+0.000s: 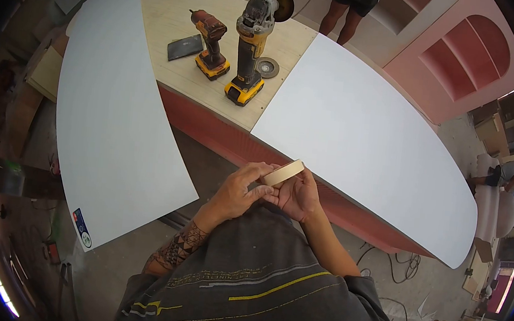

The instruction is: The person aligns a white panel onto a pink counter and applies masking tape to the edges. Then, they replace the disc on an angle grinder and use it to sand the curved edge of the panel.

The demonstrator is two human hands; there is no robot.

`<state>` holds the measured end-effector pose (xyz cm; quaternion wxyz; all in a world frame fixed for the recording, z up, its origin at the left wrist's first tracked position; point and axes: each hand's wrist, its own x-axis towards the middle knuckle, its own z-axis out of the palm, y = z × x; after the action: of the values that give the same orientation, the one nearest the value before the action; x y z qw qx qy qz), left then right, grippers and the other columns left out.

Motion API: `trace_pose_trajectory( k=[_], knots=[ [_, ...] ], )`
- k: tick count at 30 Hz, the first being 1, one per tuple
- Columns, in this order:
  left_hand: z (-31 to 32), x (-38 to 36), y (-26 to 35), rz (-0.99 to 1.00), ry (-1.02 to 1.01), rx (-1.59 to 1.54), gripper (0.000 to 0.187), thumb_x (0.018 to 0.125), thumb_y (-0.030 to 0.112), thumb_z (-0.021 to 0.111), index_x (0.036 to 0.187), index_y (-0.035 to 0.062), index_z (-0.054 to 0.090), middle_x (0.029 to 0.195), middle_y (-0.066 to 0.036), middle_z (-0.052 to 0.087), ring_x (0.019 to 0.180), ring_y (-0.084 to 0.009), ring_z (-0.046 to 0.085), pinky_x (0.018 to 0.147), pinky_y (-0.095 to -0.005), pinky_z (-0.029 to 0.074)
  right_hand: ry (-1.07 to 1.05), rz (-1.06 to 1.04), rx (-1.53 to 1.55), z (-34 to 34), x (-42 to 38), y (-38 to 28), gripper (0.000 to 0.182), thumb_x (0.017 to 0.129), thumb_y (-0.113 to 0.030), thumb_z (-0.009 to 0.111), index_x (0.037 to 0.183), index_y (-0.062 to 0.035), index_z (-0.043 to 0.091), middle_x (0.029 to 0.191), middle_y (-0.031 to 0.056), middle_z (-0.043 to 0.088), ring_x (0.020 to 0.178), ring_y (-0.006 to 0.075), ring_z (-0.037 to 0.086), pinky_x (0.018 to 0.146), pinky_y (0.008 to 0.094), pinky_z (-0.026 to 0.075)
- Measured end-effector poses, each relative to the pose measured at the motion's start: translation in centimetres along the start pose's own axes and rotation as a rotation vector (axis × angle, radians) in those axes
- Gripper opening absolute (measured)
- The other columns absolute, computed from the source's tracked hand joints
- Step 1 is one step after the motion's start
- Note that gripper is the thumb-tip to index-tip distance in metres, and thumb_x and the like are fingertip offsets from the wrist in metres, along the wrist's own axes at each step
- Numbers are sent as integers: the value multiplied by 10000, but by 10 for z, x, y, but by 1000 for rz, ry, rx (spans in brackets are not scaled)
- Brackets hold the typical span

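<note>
The roll of tape [285, 174] sat between the two hands, tilted, its right end higher than its left. The left hand [240, 190] pinched the roll's left end between bent fingers and thumb, though the fingertips were partly hidden. The right hand [298, 197] was turned palm up, cupped beneath the roll and gripping its right end. Whether a loose end had been lifted could not be told. Good handling seemed to call for a steady right hand and light pressure, so that the ring kept its shape, with the left thumb free to feel along the outer face.

Just beyond the right hand lay a white panel [370, 140], its near edge close enough to knock the knuckles. To the left of the left hand was a second white panel [113, 115], with a dark gap between. Farther ahead of both hands, the counter [166, 40] carried a power driver [211, 41], an angle grinder [251, 48], a round disc [268, 68] and a flat dark object [185, 48]. The upright grinder looked tippable if bumped. Behind it stood another person [338, 20].
</note>
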<state>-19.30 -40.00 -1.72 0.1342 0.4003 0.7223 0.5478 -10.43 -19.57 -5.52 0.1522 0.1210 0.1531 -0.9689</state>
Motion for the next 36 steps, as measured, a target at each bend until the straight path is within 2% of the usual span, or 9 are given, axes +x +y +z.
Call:
trace_pose_trajectory(
  k=[2, 8, 12, 14, 17, 24, 26, 30, 36],
  knots=[
    [-2, -1, -2, -55, -13, 2, 453, 1039, 298, 734, 1383, 15, 653, 1331, -196, 690, 1251, -369, 675, 1063, -437, 537, 285, -186, -269, 9, -1, 3, 778, 1087, -659, 451, 1485, 7, 509, 1330, 219, 657, 1193, 337, 692, 1047, 465, 576],
    [-5, -3, 0, -123, -32, 18, 475, 1042, 323, 730, 1379, -1, 647, 1269, -181, 695, 1172, -362, 694, 1025, -428, 545, 363, -391, -1132, 7, 1, 2, 765, 1085, -577, 565, 1568, 5, 450, 1360, 157, 632, 1289, 285, 626, 1083, 427, 532],
    [-8, -2, 9, -36, 23, 27, 491, 1014, 320, 761, 1380, 13, 649, 1330, -174, 653, 1241, -368, 663, 1058, -443, 534, 338, -359, -783, -2, 10, 2, 725, 1079, -541, 598, 1532, 13, 478, 1347, 199, 656, 1263, 315, 659, 1080, 436, 551],
    [-7, -6, 0, -69, 31, 3, 491, 1005, 309, 771, 1381, 18, 651, 1354, -170, 639, 1266, -367, 651, 1068, -444, 531, 166, -158, -328, 13, 4, -4, 701, 1093, -565, 533, 1482, 18, 514, 1338, 257, 668, 1217, 354, 698, 1075, 461, 572],
    [-8, -10, -12, -71, 29, 24, 488, 999, 292, 776, 1381, 16, 651, 1365, -177, 638, 1281, -371, 646, 1080, -449, 529, 49, -35, -125, 9, 5, -3, 763, 1087, -650, 464, 1456, 15, 521, 1342, 307, 661, 1177, 384, 724, 1064, 493, 588],
    [-8, -9, -7, -94, 1, 32, 473, 1021, 281, 748, 1365, -24, 641, 1326, -236, 683, 1221, -412, 680, 1056, -458, 541, 91, 4, -149, -4, 11, 5, 866, 1062, -753, 402, 1481, -2, 510, 1332, 247, 668, 1191, 349, 701, 1069, 478, 568],
    [-11, -9, -4, -118, -6, 22, 472, 1022, 278, 745, 1367, -26, 639, 1336, -237, 679, 1238, -419, 675, 1055, -456, 541, 371, -239, -496, 11, 11, 7, 845, 1082, -728, 399, 1495, 2, 499, 1360, 215, 643, 1269, 323, 645, 1124, 470, 508],
    [-9, -12, -10, -80, 16, 47, 475, 1023, 272, 744, 1383, -18, 633, 1347, -237, 678, 1290, -430, 660, 1065, -455, 538, 298, -364, -692, 6, 9, 6, 788, 1102, -646, 458, 1518, 23, 462, 1404, 204, 603, 1345, 305, 585, 1184, 481, 439],
    [1, -11, -21, 44, 118, -41, 380, 1006, 227, 771, 1324, 45, 672, 1395, -179, 671, 1380, -373, 626, 1117, -464, 517, 271, -943, -1243, 22, -3, 14, 683, 1004, -303, 732, 1535, 6, 432, 1543, 224, 461, 1437, 311, 497, 1227, 486, 395]
  ],
)
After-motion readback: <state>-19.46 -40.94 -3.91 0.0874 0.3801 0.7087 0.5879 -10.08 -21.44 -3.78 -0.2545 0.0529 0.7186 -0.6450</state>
